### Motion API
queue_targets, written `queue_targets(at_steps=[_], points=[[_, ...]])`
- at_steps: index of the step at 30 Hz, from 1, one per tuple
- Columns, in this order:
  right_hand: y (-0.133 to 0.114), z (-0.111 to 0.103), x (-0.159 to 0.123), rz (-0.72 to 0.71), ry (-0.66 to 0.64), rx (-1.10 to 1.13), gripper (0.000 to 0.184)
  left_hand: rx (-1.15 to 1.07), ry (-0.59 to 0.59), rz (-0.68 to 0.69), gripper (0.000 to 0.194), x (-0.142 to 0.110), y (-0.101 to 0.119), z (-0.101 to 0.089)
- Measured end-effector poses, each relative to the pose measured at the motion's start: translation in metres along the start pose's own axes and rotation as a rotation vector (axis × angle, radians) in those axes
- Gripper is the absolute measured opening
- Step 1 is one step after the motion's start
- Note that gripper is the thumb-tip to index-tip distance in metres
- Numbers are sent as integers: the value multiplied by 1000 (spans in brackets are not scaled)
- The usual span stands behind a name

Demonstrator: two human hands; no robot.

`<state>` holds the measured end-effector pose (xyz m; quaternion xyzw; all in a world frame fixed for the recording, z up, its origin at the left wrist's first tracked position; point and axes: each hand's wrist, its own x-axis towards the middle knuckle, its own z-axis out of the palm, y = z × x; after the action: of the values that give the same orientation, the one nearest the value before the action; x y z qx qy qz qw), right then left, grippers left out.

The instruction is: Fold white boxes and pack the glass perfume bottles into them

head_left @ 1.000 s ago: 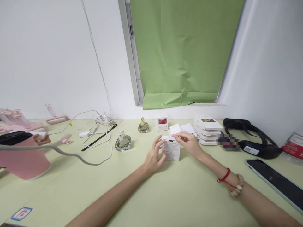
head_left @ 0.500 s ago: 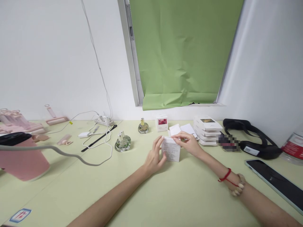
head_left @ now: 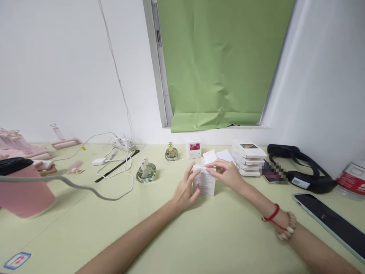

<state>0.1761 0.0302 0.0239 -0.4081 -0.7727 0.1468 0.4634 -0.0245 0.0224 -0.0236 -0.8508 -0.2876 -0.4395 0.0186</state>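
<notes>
A small white carton (head_left: 205, 183) with printed text stands on the pale green table (head_left: 199, 236). My left hand (head_left: 184, 191) curls round its left side and steadies it. My right hand (head_left: 227, 173) presses its fingers together on the carton's top flap. Behind the carton lie flat white cards (head_left: 218, 156). A green glass perfume bottle (head_left: 146, 171) sits left of my hands, and a smaller yellowish bottle (head_left: 171, 152) stands farther back. A little box with a red flower picture (head_left: 194, 148) stands by the wall.
A stack of flat white boxes (head_left: 247, 156) lies right of my hands, then a black strap device (head_left: 302, 168), a dark tablet (head_left: 332, 221) and a jar (head_left: 352, 179). At the left are white cables and a power strip (head_left: 121, 146), a pink container (head_left: 25, 193) and pink tools.
My right fingers have pressed the top flap lower onto the carton. The view has shifted slightly; both hands stay on the carton.
</notes>
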Motion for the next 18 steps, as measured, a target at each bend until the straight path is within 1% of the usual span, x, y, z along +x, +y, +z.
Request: queue_targets(at_steps=[2,4,8,11,14,18], points=[[-2,-1,0,-27,6,-50,18,6,-6,13,49,1,1,0],[-3,-2,0,-41,8,-75,19,-5,-22,-6,47,1,2,0],[-3,-2,-1,-41,-6,-85,20,5,-30,-10,47,1,2,-1],[-2,-2,-1,-38,-16,-80,22,-2,-14,-6,45,1,1,-1],[-1,-2,0,-34,-21,-39,23,-29,1,-20,46,2,2,-1],[-2,-4,2,7,-41,97,28,-15,32,-60,45,5,7,-1]])
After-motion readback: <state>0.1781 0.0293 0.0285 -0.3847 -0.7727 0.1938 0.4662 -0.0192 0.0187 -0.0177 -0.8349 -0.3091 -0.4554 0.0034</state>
